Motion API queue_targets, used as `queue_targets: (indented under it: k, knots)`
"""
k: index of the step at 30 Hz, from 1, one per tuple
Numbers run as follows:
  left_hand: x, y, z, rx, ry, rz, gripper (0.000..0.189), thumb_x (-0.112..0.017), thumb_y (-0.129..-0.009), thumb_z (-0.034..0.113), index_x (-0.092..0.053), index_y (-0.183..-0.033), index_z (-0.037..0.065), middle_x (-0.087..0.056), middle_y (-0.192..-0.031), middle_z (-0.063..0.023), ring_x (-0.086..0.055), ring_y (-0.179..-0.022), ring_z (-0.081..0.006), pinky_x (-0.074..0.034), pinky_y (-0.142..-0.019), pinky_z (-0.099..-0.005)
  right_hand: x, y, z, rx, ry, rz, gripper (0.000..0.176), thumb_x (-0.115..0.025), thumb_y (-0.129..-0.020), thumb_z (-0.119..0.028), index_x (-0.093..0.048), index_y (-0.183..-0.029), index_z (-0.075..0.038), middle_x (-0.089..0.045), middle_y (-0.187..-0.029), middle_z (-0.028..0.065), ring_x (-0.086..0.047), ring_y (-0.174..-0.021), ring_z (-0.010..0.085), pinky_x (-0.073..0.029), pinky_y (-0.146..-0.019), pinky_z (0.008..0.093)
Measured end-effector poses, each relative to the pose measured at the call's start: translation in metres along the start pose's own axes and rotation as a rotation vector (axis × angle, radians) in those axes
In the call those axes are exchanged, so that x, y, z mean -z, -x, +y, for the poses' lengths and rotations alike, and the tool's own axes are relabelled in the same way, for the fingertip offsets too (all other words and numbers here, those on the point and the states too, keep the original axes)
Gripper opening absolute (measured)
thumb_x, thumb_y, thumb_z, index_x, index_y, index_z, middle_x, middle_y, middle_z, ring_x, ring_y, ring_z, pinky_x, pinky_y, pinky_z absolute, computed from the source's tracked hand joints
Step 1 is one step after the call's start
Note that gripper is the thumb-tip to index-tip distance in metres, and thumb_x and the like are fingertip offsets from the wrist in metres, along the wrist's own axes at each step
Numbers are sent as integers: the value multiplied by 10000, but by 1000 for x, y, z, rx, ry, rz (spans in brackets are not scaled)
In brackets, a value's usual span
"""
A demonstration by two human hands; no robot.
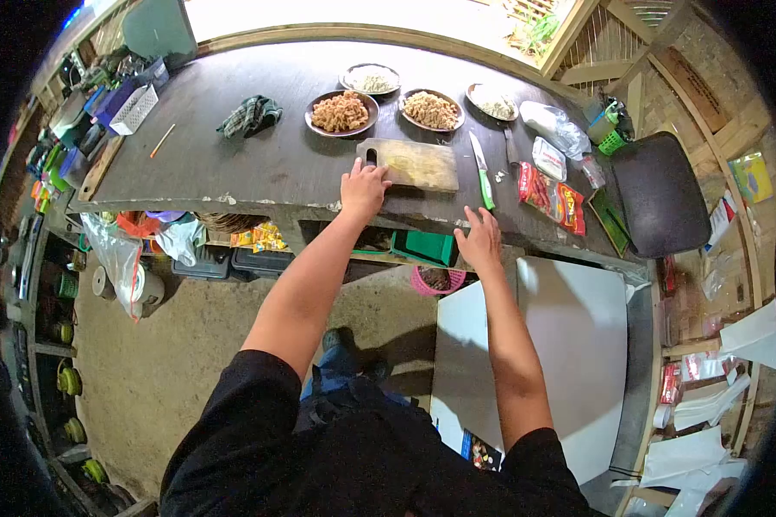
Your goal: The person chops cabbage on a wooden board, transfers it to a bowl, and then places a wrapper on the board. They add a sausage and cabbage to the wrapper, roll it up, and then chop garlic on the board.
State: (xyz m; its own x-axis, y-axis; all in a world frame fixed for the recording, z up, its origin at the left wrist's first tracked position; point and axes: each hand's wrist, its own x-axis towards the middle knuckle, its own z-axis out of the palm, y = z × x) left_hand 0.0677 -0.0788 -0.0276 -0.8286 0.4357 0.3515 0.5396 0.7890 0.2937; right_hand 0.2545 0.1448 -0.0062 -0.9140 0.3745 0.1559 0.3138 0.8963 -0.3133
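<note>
My left hand [364, 188] rests on the near left corner of a worn cutting board [422, 165], beside its handle hole. Its fingers lie spread on the edge rather than wrapped around it. At the counter's front edge, my right hand [481, 237] is open, fingers apart and holding nothing. Just beyond it lies a knife [481, 169] with a green handle, its blade pointing away from me. Behind the board stand a plate of brown chopped food [340, 113], another plate of chopped food [431, 110] and a plate of pale pieces [371, 79].
A plate with white bits [493, 102] sits farther right. Red packets [552, 196], a white packet [549, 159] and a plastic bag [556, 127] lie near a black chair back [661, 194]. A checked cloth [251, 115] is at left. Below stands a white cabinet [569, 345].
</note>
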Motion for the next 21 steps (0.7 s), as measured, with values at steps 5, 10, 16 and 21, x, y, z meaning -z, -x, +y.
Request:
queue_targets:
  k: [5,10,16,21]
  knots:
    - [-9,8,-10,-85,50,71,337,-667,-960,266,-692,-1274,146,-689,-1165,-83,-600,-1199,-321,-380,-1179,-472,-15,-24,-23,36,-31,-13,664,-659,-968,-334,-431,-1560,-141,-320,-1640,221,-333,-1497,411,-347,-1200,506]
    - [9,23,-28,-165,163,-73,329,-635,-973,187,-693,-1296,158,-676,-1212,-80,-554,-1290,-322,-346,-1206,-473,-38,-42,-41,15,-11,-60,685,-593,-997,-430,-391,-1581,-132,-268,-1658,244,-316,-1506,429,-335,-1204,516]
    - [37,27,-33,-79,43,-107,342,-585,-1016,311,-679,-1344,278,-579,-1472,-53,-425,-1453,-368,-305,-1184,-618,-38,-36,-77,-96,72,-67,699,-605,-994,-432,-396,-1581,-115,-252,-1661,264,-279,-1520,442,-286,-1223,517]
    - [56,56,-64,-196,371,97,341,-677,-926,208,-717,-1263,182,-608,-1422,-128,-518,-1358,-356,-385,-1161,-504,-51,5,-100,76,40,239,588,-672,-958,-282,-512,-1495,-107,-342,-1621,224,-351,-1481,395,-302,-1206,508]
